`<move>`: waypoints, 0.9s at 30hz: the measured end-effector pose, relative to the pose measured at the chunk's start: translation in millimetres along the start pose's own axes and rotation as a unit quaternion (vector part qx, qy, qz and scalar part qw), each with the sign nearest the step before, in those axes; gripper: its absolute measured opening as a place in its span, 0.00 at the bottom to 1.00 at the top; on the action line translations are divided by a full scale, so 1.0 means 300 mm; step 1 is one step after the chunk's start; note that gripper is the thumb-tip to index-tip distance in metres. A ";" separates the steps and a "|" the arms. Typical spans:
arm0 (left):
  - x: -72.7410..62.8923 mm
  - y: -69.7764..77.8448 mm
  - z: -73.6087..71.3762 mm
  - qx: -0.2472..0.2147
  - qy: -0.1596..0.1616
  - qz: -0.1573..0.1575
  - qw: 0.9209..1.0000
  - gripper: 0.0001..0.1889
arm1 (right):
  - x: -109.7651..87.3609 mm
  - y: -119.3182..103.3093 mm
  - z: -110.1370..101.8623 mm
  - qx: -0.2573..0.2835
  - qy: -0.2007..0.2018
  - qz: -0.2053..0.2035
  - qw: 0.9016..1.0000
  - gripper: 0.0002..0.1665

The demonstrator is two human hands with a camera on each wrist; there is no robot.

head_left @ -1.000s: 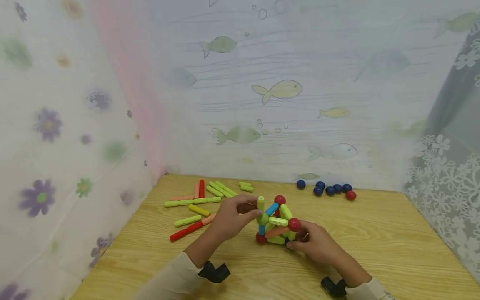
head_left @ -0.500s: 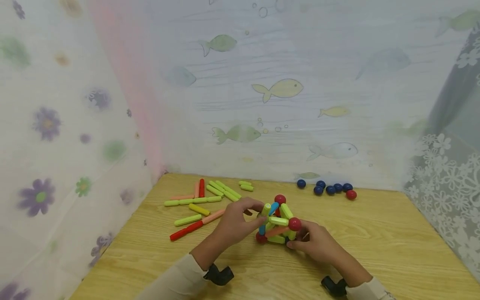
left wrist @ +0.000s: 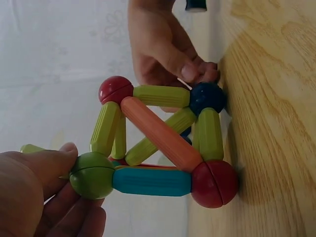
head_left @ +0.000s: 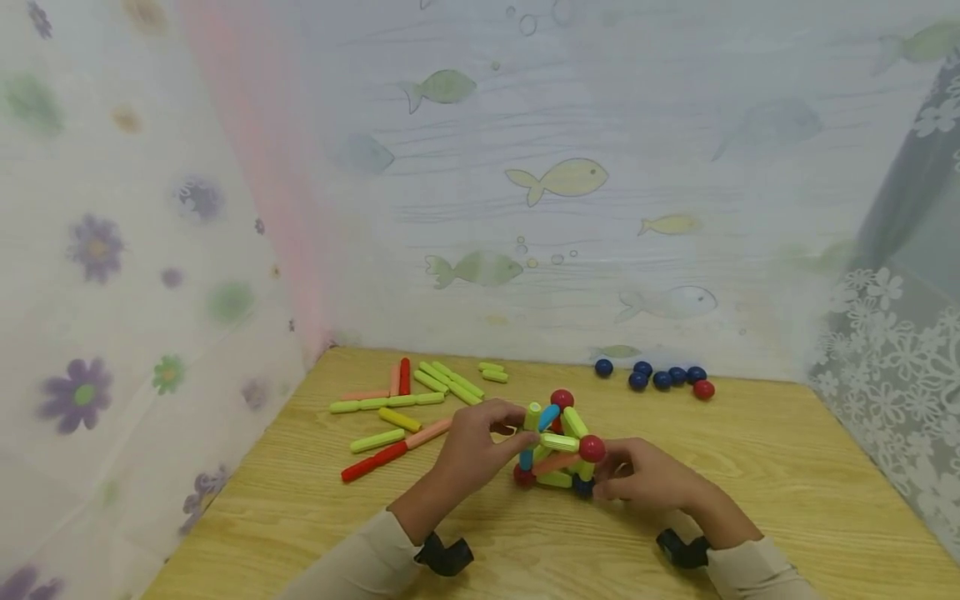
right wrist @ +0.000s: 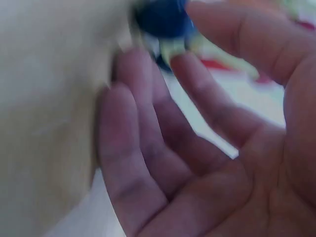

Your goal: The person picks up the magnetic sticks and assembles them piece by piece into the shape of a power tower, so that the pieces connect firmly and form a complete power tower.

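Note:
A cube-like frame of magnetic sticks and balls stands on the table (head_left: 480,533). Its yellow-green, blue and orange sticks join red, blue and green balls. At its near left upper corner, my left hand (head_left: 476,446) pinches a short upright yellow-green stick (head_left: 533,415), thumb against the green ball (left wrist: 92,175). A blue stick (left wrist: 152,181) runs from that ball down to a red ball (left wrist: 215,183). My right hand (head_left: 648,477) is beside the lower right corner, fingers loosely bent and apart, close to the dark blue ball (left wrist: 206,98). Nothing lies in its palm in the right wrist view.
Loose yellow-green sticks (head_left: 386,402), red and orange ones (head_left: 375,461) and a yellow stick (head_left: 399,419) lie at the left. Several dark blue balls (head_left: 662,380) and a red ball (head_left: 703,389) sit at the back right. Patterned curtains (head_left: 555,250) enclose the table's back and sides.
My left hand has moved right and lower round the short stick, which now tilts less than half a second ago. The right hand has drawn back rightward, uncovering the dark blue ball.

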State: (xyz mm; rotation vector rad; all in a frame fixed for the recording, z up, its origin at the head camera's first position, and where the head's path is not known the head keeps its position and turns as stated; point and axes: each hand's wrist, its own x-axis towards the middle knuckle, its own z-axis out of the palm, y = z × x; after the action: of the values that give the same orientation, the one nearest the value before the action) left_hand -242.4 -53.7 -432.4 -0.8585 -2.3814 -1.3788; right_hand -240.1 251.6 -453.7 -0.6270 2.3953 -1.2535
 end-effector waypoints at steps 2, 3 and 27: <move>0.001 -0.002 0.004 -0.006 0.004 0.002 1.000 0.13 | 0.010 0.024 -0.039 0.022 0.000 0.019 1.000 0.15; 0.000 -0.003 0.007 -0.009 0.006 0.003 1.000 0.13 | 0.018 0.037 -0.054 0.029 0.015 0.032 0.999 0.16; -0.002 -0.026 0.013 -0.050 0.012 -0.020 0.998 0.13 | 0.233 0.167 -0.221 0.024 0.295 0.205 0.933 0.47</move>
State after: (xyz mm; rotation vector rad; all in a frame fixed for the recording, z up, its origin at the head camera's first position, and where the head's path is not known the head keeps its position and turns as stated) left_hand -246.5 -53.5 -440.2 -0.8196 -2.3405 -1.5271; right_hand -343.0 284.0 -467.6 0.3193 2.7383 -1.4397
